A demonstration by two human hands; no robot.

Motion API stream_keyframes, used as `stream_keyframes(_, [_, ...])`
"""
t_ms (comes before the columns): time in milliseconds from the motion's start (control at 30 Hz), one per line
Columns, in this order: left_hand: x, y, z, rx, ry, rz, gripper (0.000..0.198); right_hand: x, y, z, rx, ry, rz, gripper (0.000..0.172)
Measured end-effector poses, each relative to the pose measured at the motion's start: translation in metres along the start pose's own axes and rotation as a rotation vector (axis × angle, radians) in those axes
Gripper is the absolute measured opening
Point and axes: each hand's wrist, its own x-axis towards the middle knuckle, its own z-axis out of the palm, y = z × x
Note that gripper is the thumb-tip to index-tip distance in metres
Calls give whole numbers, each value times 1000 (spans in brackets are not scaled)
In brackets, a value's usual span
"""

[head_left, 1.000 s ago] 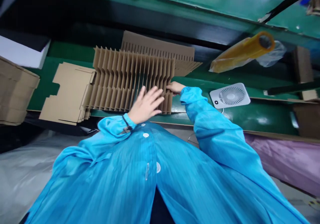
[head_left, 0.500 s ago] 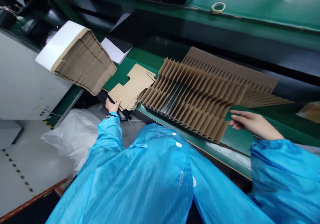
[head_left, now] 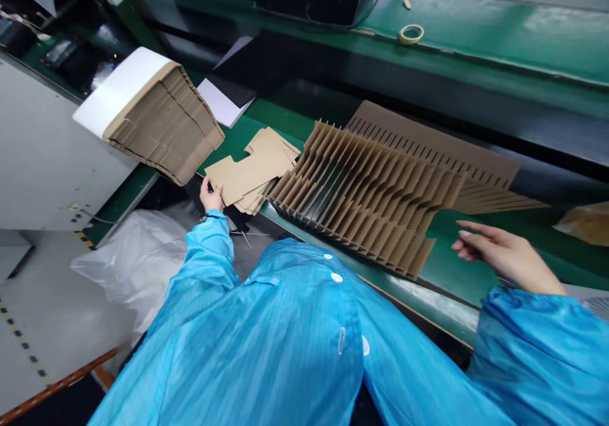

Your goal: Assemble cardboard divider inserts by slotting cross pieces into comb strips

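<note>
Left hand (head_left: pixel 212 195): I've moved it off the divider (head_left: pixel 366 191); it now pinches the top blank (head_left: pixel 247 171) by its near corner.
Right hand (head_left: pixel 495 252): slack, empty, just beside the divider.
Divider: free-standing on the worktop (head_left: pixel 447 273).

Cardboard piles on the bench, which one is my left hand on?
The flat blanks beside the upright divider grid; the left hand grips their near corner.
</note>
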Motion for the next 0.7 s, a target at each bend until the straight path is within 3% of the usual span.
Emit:
stream_keyframes(233, [21, 4, 0, 93, 59, -69, 78, -6, -1, -2, -2, 33, -40, 18])
stream_keyframes(467, [27, 7, 2, 22, -19, -100, 40, -9, 0, 2, 7, 23, -37, 19])
stream_keyframes(600, [31, 28, -6, -44, 35, -17, 34, -16, 1, 3, 43, 33, -36, 20])
stream_keyframes(700, [31, 61, -20, -116, 56, 117, 25, -20, 2, 3, 76, 41, -77, 24])
